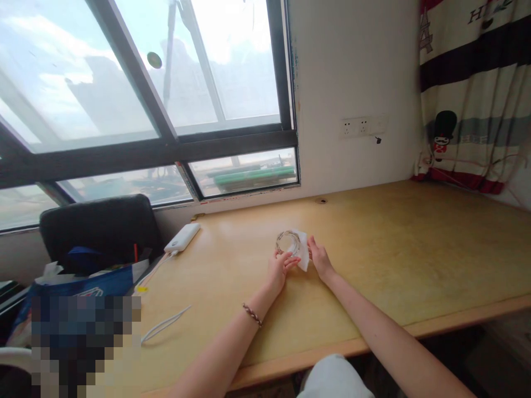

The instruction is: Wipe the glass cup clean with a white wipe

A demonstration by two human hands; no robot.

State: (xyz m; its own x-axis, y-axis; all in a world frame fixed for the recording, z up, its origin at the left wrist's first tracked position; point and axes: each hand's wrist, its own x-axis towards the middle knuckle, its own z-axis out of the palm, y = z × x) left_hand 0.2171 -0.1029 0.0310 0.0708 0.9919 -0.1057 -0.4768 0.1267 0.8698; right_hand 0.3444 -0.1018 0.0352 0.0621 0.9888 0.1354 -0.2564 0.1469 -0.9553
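Observation:
Over the middle of the table, my left hand (279, 272) grips the lower edge of a coil of thin, pale wire-like strands (286, 234), which stands up as a loose ring. Whether it is wire or a stack of thin bangles is too small to tell. Against the ring's right side is a thin white tissue-like sheet (303, 251), its lower corner hanging down. My right hand (319, 260) pinches the sheet's right edge, with some of its fingertips hidden behind it.
A white power bank (182, 237) with a white cable (166, 325) lies toward the table's left edge. Beyond that edge are a black chair (102, 226) and a blue bag (83, 282). The window and a wall with power sockets (354, 126) border the far side.

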